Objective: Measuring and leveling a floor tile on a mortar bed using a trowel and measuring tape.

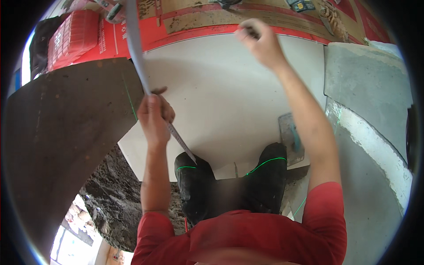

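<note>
My left hand (154,115) is closed around a long, thin metal ruler (136,48) with fine marks along its lower part. The ruler slants from the top edge of the view down to my left knee. Farther off on the right, my right hand (261,43) is raised with its fingers curled. A dark lump shows between those fingers, blurred, and I cannot make out what it is. Beneath both hands lies a large pale tile (212,88). A flat trowel (291,139) with a blue-green handle rests on the tile beside my right knee.
A red plastic jerrycan (75,37) stands at the far left, near red cardboard (194,40) along the tile's far edge. Rough dark mortar (117,194) lies at lower left. Gloves (331,20) are at far right. Green laser lines cross my knees and the surfaces.
</note>
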`<state>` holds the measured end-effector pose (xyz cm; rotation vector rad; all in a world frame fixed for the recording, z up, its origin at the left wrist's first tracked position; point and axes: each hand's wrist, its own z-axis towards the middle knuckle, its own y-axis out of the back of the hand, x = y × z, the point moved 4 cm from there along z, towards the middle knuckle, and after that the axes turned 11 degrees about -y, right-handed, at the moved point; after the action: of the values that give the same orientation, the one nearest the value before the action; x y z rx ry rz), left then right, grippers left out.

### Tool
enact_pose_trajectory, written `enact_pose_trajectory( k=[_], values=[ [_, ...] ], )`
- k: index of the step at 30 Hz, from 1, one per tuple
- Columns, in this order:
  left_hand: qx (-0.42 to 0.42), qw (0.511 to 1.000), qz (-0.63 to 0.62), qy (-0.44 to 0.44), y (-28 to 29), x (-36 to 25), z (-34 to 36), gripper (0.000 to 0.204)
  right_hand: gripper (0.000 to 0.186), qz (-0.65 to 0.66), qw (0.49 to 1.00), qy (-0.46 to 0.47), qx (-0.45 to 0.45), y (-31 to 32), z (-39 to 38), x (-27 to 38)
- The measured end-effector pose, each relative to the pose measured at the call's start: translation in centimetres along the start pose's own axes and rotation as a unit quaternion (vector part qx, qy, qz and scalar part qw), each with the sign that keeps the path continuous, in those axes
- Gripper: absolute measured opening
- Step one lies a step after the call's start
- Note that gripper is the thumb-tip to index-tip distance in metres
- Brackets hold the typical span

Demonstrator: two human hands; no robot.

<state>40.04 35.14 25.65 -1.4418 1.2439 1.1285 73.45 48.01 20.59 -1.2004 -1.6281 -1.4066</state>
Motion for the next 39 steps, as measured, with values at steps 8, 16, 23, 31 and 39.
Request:
enact_pose_trajectory(
  k=[8, 16, 23, 31, 39],
  values=[
    [-0.011, 0.988, 0.146, -0.054, 4.7, -8.4, 4.6, 0.040, 0.052, -0.282, 0.951, -0.028, -0.127, 2.1, -0.7, -14.4],
    [-0.234, 0.880, 0.275, -0.308, 6.7, -13.6, 7.4, 0.029, 0.065, -0.430, 0.882, -0.028, -0.189, 0.8, -9.5, -25.8],
    [-0.124, 0.820, 0.477, -0.292, 7.9, -14.6, 13.4, 0.026, 0.062, -0.427, 0.881, 0.002, -0.203, 1.6, -9.3, -27.1],
    [-0.112, 0.786, 0.507, -0.335, 4.9, -11.4, 18.4, 0.026, 0.064, -0.423, 0.883, -0.008, -0.201, 2.4, -9.3, -27.6],
    [-0.103, 0.829, 0.456, -0.308, 4.7, -8.9, 19.3, 0.027, 0.066, -0.411, 0.890, -0.027, -0.194, 2.4, -9.3, -27.4]
  ],
)
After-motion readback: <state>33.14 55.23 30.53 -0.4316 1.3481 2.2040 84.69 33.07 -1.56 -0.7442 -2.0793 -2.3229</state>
